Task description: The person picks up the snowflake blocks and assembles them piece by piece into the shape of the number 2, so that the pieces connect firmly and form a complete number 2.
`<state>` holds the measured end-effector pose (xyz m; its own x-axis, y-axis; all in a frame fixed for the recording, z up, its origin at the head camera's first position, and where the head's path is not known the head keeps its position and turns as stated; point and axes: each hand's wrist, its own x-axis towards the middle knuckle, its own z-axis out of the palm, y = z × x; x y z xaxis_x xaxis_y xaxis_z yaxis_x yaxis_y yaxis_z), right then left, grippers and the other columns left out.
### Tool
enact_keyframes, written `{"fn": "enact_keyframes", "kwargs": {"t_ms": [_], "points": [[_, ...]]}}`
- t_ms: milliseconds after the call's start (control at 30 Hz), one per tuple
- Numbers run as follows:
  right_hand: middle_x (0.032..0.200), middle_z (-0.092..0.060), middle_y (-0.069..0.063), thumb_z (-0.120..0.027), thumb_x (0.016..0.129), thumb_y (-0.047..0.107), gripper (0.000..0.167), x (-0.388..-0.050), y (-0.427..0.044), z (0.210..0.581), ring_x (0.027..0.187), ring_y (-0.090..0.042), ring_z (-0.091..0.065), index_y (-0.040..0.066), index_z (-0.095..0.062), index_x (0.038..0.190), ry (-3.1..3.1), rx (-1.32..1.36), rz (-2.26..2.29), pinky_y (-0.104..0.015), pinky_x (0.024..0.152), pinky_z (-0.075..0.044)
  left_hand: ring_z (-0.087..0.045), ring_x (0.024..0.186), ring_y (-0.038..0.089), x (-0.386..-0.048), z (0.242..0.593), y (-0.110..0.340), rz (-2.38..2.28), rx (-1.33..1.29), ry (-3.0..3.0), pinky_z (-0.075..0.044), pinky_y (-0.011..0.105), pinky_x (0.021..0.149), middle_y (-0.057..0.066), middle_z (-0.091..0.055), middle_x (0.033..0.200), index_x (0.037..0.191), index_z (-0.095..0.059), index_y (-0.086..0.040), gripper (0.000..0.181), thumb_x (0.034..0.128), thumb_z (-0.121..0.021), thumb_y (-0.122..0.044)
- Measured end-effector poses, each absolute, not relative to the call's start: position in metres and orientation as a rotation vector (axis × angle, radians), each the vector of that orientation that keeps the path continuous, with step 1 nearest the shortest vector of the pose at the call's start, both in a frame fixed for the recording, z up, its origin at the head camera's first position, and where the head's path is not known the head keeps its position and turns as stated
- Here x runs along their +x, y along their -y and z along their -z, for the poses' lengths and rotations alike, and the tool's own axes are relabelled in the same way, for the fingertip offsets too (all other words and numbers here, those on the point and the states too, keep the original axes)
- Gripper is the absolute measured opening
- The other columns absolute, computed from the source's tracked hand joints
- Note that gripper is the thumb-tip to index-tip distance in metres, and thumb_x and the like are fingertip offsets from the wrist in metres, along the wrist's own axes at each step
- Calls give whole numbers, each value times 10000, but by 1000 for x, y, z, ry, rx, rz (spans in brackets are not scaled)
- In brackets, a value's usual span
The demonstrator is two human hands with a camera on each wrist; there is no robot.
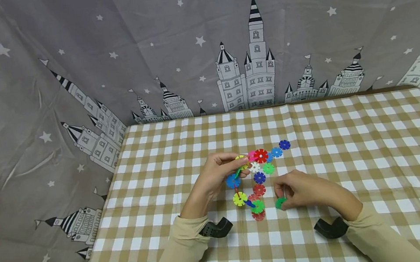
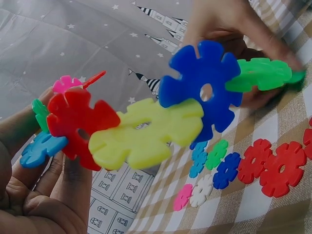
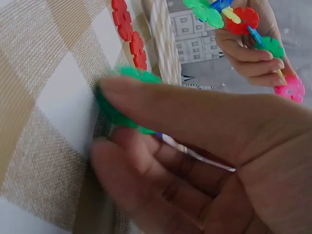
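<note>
A chain of joined notched discs hangs from the left hand (image 1: 221,171), whose fingers grip it near a yellow disc (image 1: 242,162). In the left wrist view the chain runs through a light blue disc (image 2: 44,149), a red disc (image 2: 80,127), a yellow disc (image 2: 148,135) and a blue disc (image 2: 202,90) to a light green one (image 2: 263,74) at its free end. Low over the cloth, the right hand (image 1: 301,187) pinches a darker green disc (image 1: 280,202) between thumb and fingers, apart from the chain in the head view.
Loose discs lie on the checkered cloth (image 1: 157,155) beyond and between the hands: dark blue (image 1: 285,144), light blue (image 1: 276,152), green (image 1: 268,168), white (image 1: 255,167), blue (image 1: 259,177) and several red ones (image 1: 259,190). A grey curtain (image 1: 166,43) with printed castles stands behind.
</note>
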<state>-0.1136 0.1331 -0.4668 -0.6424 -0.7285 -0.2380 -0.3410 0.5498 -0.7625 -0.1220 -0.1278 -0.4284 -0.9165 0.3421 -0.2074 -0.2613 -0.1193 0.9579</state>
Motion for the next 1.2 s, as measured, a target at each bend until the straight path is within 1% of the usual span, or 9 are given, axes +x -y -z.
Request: {"fn": "enact_keyframes", "kwargs": {"t_ms": [100, 200, 300, 400, 533, 667, 833, 1033, 1200], "points": [[779, -646, 42, -748, 947, 140, 168, -114, -135, 465, 663, -76, -592, 133, -609, 1041, -2263, -834, 1038, -237, 614, -529, -733, 673, 98, -122, 427, 128, -2090, 80, -1771, -622, 241, 691, 25, -766, 776, 997, -760, 25, 126, 1000, -650, -36], [833, -694, -63, -637, 1028, 138, 143, -117, -136, 461, 687, -150, -672, 74, -598, 1150, -2271, -773, 1248, -286, 629, -591, -736, 679, 99, -122, 427, 127, -2092, 60, -1767, -625, 246, 698, 18, -766, 784, 1037, -751, 52, 140, 1000, -655, -44], [913, -699, -219, -624, 1036, 119, 174, -121, -138, 453, 746, -241, -726, -13, -648, 1148, -2223, -656, 1537, -374, 657, -642, -738, 684, 103, -123, 427, 126, -2097, 38, -1752, -628, 249, 699, 25, -766, 803, 1058, -747, 57, 151, 1000, -659, -52], [971, -695, -302, -642, 1031, 142, 236, -125, -136, 444, 794, -227, -748, -57, -678, 1154, -2182, -548, 1764, -419, 673, -649, -737, 684, 106, -123, 428, 125, -2103, 20, -1743, -628, 250, 699, 34, -765, 818, 1040, -751, 41, 138, 999, -664, -59], [931, -722, -222, -637, 1039, 181, 269, -131, -131, 435, 789, -155, -739, -62, -678, 1149, -2165, -477, 1874, -406, 670, -649, -735, 684, 110, -123, 429, 124, -2103, 10, -1732, -629, 253, 700, 42, -759, 826, 1009, -761, 4, 120, 1002, -663, -65], [851, -713, -109, -657, 1024, 151, 234, -133, -127, 434, 722, -211, -730, -67, -676, 1106, -2150, -467, 1863, -399, 654, -646, -737, 689, 112, -123, 429, 124, -2109, 31, -1714, -629, 253, 700, 46, -756, 837, 1017, -760, 3, 118, 1002, -653, -44], [808, -699, -58, -652, 1022, 134, 213, -132, -126, 437, 661, -302, -729, -70, -674, 1080, -2114, -469, 1822, -412, 657, -645, -734, 720, 111, -122, 430, 123, -2063, 118, -1708, -620, 246, 745, 20, -754, 875, 1080, -732, 42, 146, 1009, -628, -32], [820, -709, -28, -646, 1021, 118, 205, -127, -123, 437, 655, -196, -718, -77, -680, 1073, -2026, -508, 1831, -407, 659, -647, -639, 794, 93, -121, 429, 122, -1922, 152, -1806, -554, 244, 724, -9, -714, 948, 1093, -731, 14, 222, 1037, -624, -172], [782, -704, -43, -653, 1021, 130, 205, -122, -117, 437, 642, -122, -691, -71, -688, 1039, -1998, -510, 1811, -378, 641, -647, -716, 714, 108, -118, 429, 122, -1803, 229, -1825, -603, 258, 660, 255, -707, 1042, 1129, -699, 8, 263, 1045, -621, -229]]}}
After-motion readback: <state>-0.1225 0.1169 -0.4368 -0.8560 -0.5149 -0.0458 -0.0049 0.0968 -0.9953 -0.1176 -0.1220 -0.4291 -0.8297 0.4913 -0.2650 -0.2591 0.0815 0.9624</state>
